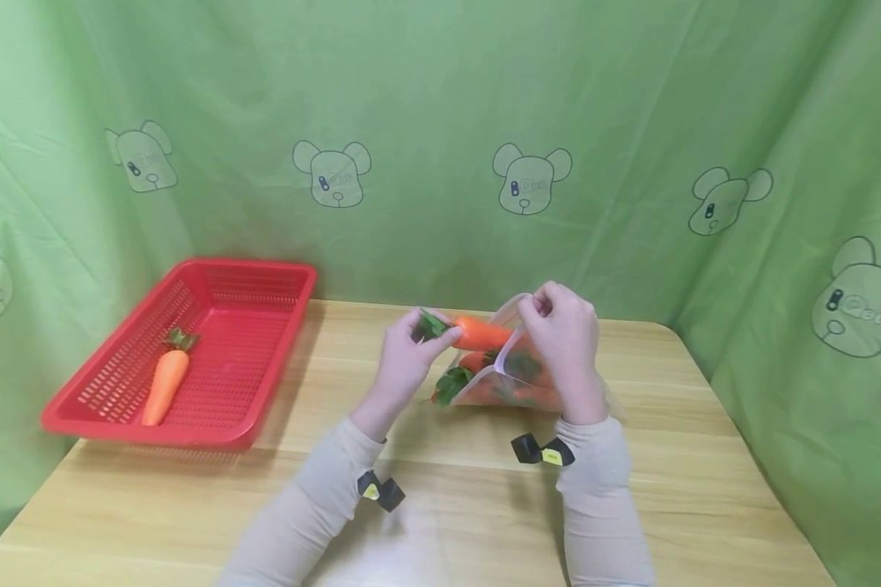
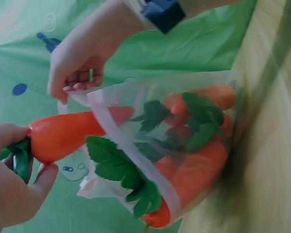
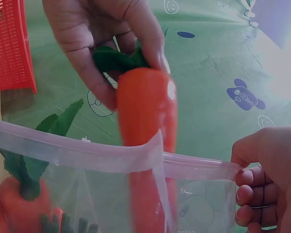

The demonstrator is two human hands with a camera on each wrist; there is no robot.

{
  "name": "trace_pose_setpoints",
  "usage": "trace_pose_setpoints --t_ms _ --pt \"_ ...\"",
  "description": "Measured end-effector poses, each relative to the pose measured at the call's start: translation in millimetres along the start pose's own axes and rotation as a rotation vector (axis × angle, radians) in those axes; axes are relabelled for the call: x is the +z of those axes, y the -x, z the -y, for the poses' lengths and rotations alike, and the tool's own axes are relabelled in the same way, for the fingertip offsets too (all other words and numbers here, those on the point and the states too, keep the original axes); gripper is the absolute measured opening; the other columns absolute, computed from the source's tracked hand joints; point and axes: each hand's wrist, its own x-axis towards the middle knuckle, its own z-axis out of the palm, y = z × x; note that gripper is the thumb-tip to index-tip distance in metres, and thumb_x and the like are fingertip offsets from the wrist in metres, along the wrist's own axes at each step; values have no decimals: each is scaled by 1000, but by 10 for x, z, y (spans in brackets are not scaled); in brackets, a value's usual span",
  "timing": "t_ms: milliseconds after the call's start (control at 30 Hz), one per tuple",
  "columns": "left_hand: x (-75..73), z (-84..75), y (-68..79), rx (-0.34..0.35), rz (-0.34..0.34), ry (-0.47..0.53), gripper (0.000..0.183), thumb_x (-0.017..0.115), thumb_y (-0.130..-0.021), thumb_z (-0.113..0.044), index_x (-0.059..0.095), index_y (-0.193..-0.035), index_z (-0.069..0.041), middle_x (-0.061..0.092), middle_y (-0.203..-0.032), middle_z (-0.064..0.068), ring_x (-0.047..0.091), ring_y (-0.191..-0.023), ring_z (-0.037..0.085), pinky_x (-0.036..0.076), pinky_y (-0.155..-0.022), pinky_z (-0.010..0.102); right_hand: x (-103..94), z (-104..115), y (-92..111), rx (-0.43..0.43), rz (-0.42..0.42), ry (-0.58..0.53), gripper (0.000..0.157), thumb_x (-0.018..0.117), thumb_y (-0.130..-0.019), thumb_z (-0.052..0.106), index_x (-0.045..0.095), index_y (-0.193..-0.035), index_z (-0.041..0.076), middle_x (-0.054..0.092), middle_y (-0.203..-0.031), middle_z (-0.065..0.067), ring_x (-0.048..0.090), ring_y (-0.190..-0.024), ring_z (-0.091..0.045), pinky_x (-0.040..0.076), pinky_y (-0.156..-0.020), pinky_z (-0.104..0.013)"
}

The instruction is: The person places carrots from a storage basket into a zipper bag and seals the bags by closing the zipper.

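Note:
My left hand (image 1: 405,352) grips a carrot (image 1: 479,333) at its leafy top end. In the left wrist view the carrot's narrow tip is inside the mouth of a see-through bag (image 2: 131,92). With thumb and fingers, my right hand (image 1: 567,338) pinches the bag's upper rim and holds it up, as the right wrist view shows. Several other carrots (image 2: 199,165) with green leaves lie in the bag. One of them has its leaves (image 1: 452,385) sticking out past the bag's rim, on the near left side.
At the left stands a red basket (image 1: 264,383) with slotted sides, one carrot (image 1: 166,383) lying in it. The wooden table (image 1: 675,456) carries basket and bag. A green curtain (image 1: 426,73) with bear heads hangs behind and at both sides.

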Motion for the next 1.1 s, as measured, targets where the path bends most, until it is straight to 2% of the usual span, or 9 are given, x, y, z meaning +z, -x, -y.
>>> trace_pose_setpoints --t_ms 133,233,433,600,667,767,1000,1100 --pt "41 34 12 -10 23 -120 21 79 -81 -18 70 -94 -5 70 -86 7 59 -77 12 50 -72 23 0 1 2 5 1 -1 14 55 -78 7 53 -64 4 53 -61 -10 47 -58 -25 33 -56 -29" --pt "48 25 23 -19 53 -164 21 79 -81 -19 70 -96 -7 70 -87 8 60 -78 13 50 -72 24 3 1 1 8 -2 0 14 54 -78 7 53 -64 5 53 -61 -9 47 -59 -24 33 -56 -29" --pt "55 -6 47 -54 178 -218 23 74 -86 -20 70 -103 -6 72 -97 10 65 -81 14 54 -71 24 9 -5 -4 15 6 3 14 55 -78 8 53 -64 5 54 -61 -10 48 -59 -25 34 -56 -30" --pt "42 -46 55 -6 253 -409 24 73 -87 -21 73 -105 -6 70 -107 11 65 -91 20 54 -74 25 9 -11 0 12 2 11 15 54 -78 8 53 -64 6 55 -62 -9 46 -59 -22 34 -56 -30" --pt "18 -80 59 17 253 -472 27 74 -86 -22 73 -108 -6 67 -110 11 63 -94 22 54 -77 28 4 -15 3 9 -2 13 15 54 -78 8 52 -64 6 55 -62 -9 46 -59 -22 33 -56 -30" --pt "-41 -127 53 14 250 -499 33 74 -86 -24 70 -115 -7 64 -115 11 62 -94 24 52 -78 32 0 -23 2 1 -7 12 14 55 -78 8 52 -64 5 55 -61 -10 45 -58 -23 33 -56 -30" --pt "-210 -238 8 3 200 -458 32 74 -86 -26 68 -115 -14 63 -120 7 66 -96 23 54 -72 30 -9 -34 -8 -11 -24 13 14 55 -77 8 53 -63 5 55 -60 -11 46 -57 -24 34 -55 -30" --pt "-281 -273 3 9 172 -451 31 74 -86 -26 68 -114 -14 63 -119 6 65 -97 22 55 -73 31 -10 -32 -12 -11 -29 19 14 55 -76 8 53 -63 5 55 -60 -10 45 -57 -23 33 -54 -29"
